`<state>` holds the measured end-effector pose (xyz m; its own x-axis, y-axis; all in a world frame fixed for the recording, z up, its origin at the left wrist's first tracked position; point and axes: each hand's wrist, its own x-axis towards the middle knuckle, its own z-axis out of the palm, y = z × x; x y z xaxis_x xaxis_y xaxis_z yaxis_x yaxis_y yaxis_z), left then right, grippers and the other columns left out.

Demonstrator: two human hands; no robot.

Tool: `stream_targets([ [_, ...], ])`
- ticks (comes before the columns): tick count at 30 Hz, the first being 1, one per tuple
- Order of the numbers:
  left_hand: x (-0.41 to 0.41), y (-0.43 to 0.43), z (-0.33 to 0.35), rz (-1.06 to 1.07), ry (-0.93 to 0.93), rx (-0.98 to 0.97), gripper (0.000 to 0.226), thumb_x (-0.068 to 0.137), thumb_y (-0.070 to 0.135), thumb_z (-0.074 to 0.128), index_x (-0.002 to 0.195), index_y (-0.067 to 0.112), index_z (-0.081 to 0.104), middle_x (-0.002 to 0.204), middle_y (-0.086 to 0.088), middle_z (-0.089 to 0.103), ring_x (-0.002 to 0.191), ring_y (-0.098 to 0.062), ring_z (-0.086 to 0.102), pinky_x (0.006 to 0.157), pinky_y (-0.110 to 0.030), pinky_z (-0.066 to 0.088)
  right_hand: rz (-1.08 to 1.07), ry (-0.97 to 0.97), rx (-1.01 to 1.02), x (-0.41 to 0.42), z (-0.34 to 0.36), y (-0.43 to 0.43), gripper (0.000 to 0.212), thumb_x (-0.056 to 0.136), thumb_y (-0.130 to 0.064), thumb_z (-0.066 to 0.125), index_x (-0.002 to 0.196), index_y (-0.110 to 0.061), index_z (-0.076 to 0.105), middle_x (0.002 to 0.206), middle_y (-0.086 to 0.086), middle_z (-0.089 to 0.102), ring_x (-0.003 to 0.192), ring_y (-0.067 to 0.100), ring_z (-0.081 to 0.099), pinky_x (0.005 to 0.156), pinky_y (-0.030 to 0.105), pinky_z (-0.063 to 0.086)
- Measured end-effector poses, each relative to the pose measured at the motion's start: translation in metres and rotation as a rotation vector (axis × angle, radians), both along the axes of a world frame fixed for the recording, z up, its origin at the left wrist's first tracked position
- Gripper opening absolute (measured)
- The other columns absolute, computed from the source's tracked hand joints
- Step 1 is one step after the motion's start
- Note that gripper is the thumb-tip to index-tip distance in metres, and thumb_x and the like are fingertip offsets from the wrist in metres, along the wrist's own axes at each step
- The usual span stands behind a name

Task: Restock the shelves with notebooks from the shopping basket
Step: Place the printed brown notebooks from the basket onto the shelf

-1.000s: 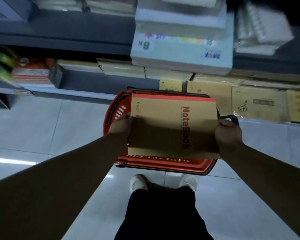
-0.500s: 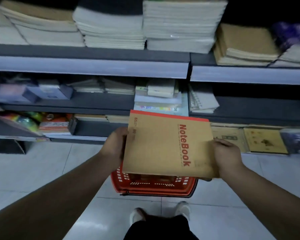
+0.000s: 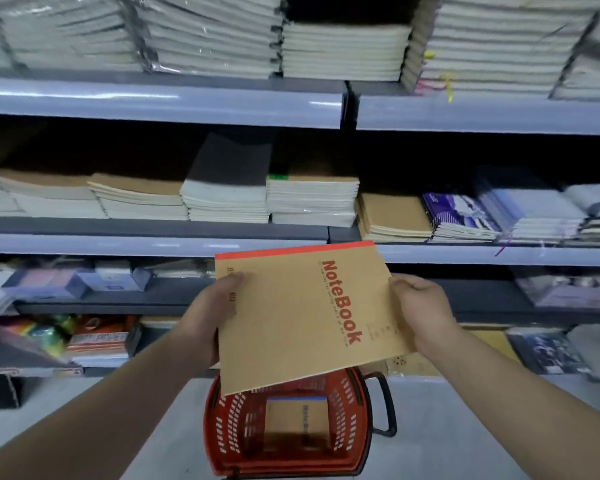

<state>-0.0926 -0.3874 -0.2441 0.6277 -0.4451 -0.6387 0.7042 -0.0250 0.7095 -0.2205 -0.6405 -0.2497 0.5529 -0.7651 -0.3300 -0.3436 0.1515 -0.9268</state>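
A brown notebook with a red top strip and red "NoteBook" lettering is held in front of the shelves, above the basket. My left hand grips its left edge, thumb on the cover. My right hand holds its right edge. The red shopping basket stands on the floor below, with another brown notebook with a blue top strip lying inside. The middle shelf carries stacks of notebooks, among them a brown-covered stack just above the held notebook.
The top shelf is packed with wrapped white notebook stacks. Lower shelves hold assorted stationery packs and colourful items. The basket's black handle hangs to its right. Pale tiled floor surrounds the basket.
The notebook has risen from the basket toward the middle shelf, tilting slightly. The view has swung upward, revealing the upper shelves and the notebook left in the basket.
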Motion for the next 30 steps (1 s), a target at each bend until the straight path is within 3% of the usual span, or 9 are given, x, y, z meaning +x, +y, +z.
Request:
stream_targets([
  [5, 0.004, -0.004, 0.034, -0.017, -0.023, 0.013, 0.022, 0.088, 0.033, 0.06, 0.101, 0.015, 0.066, 0.092, -0.015, 0.075, 0.072, -0.034, 0.073, 0.061, -0.04, 0.057, 0.064, -0.068, -0.083, 0.003, 0.042, -0.013, 0.03, 0.096, -0.013, 0.053, 0.076, -0.021, 0.074, 0.067, -0.012, 0.07, 0.068, 0.011, 0.061, 0.058, 0.023, 0.046],
  [7, 0.005, -0.006, 0.043, 0.001, -0.069, 0.008, 0.025, 0.089, 0.031, 0.059, 0.105, 0.014, 0.067, 0.091, -0.013, 0.075, 0.071, -0.031, 0.073, 0.061, -0.036, 0.056, 0.076, -0.092, -0.115, 0.002, 0.058, -0.018, 0.024, 0.094, -0.017, 0.058, 0.078, -0.026, 0.075, 0.071, -0.016, 0.071, 0.075, 0.008, 0.063, 0.062, 0.023, 0.046],
  [10, 0.007, -0.011, 0.057, 0.027, -0.118, -0.02, 0.024, 0.088, 0.031, 0.06, 0.1, 0.011, 0.068, 0.081, -0.012, 0.075, 0.063, -0.03, 0.072, 0.057, -0.034, 0.054, 0.11, -0.115, -0.149, 0.002, 0.082, -0.026, 0.021, 0.093, -0.02, 0.061, 0.077, -0.027, 0.073, 0.088, -0.009, 0.071, 0.087, 0.015, 0.062, 0.072, 0.029, 0.047],
  [15, 0.009, -0.02, 0.081, 0.031, -0.138, -0.114, 0.032, 0.085, 0.035, 0.061, 0.105, 0.012, 0.068, 0.09, -0.014, 0.075, 0.067, -0.032, 0.072, 0.061, -0.037, 0.055, 0.179, -0.121, -0.21, 0.005, 0.12, -0.036, 0.014, 0.094, -0.021, 0.06, 0.086, -0.02, 0.072, 0.089, -0.001, 0.071, 0.083, 0.019, 0.063, 0.064, 0.03, 0.046],
  [19, 0.014, -0.032, 0.105, 0.059, -0.123, -0.161, 0.033, 0.086, 0.036, 0.06, 0.107, 0.012, 0.069, 0.096, -0.015, 0.074, 0.071, -0.035, 0.072, 0.065, -0.04, 0.054, 0.183, -0.171, -0.262, 0.01, 0.145, -0.041, 0.008, 0.092, -0.019, 0.063, 0.091, -0.021, 0.071, 0.091, -0.001, 0.073, 0.084, 0.02, 0.068, 0.075, 0.036, 0.055],
  [23, 0.024, -0.043, 0.131, 0.094, -0.191, -0.222, 0.025, 0.091, 0.032, 0.055, 0.098, 0.012, 0.068, 0.086, -0.013, 0.074, 0.065, -0.031, 0.071, 0.067, -0.039, 0.052, 0.171, -0.26, -0.264, 0.021, 0.174, -0.048, 0.015, 0.09, -0.015, 0.066, 0.105, -0.018, 0.063, 0.091, -0.006, 0.07, 0.076, 0.011, 0.064, 0.062, 0.026, 0.047],
  [30, 0.036, -0.054, 0.161, 0.175, -0.224, -0.296, 0.027, 0.091, 0.032, 0.055, 0.101, 0.011, 0.068, 0.085, -0.013, 0.074, 0.064, -0.031, 0.071, 0.067, -0.039, 0.053, 0.196, -0.304, -0.272, 0.038, 0.205, -0.058, 0.014, 0.091, -0.017, 0.065, 0.104, -0.015, 0.069, 0.09, 0.001, 0.071, 0.077, 0.016, 0.065, 0.064, 0.028, 0.05],
])
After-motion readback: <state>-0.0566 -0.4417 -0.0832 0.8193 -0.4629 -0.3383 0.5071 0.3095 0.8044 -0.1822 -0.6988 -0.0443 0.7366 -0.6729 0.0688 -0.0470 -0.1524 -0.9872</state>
